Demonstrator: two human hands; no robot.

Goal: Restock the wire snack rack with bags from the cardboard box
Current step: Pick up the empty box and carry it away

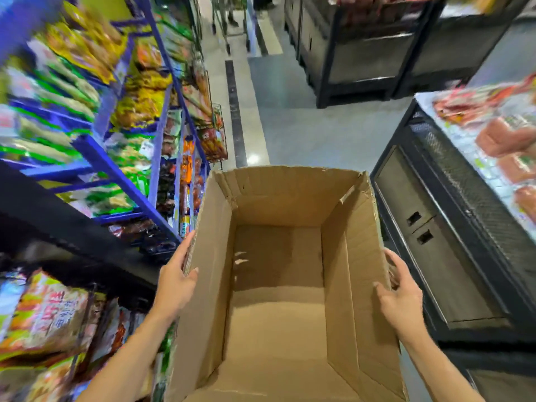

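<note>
2 hands hold the box (278, 285) by its long side walls: the left hand (175, 281) clasps the left wall, thumb over the rim and fingers outside, and the right hand (401, 297) clasps the right wall the same way. The box sits between them, open top facing up, and no bags show inside; its bare floor is plain to see. Its flaps look torn along the far rim.

To the left, just beside the box, stands the blue rack (162, 117), its shelves full of bags (136, 105), though blur hides the detail. A small wire basket (217, 134) of snacks hangs at the rack's far end. A dark freezer (452, 227) stands to the right, leaving a narrow aisle.

Judging by the empty box, the restocking looks done or nearly so, and the step in hand is carrying the box off. To do it well, keep both grips level so the thin walls do not buckle, hold the box clear of the rack's corner, and watch the floor (304, 117) ahead.
</note>
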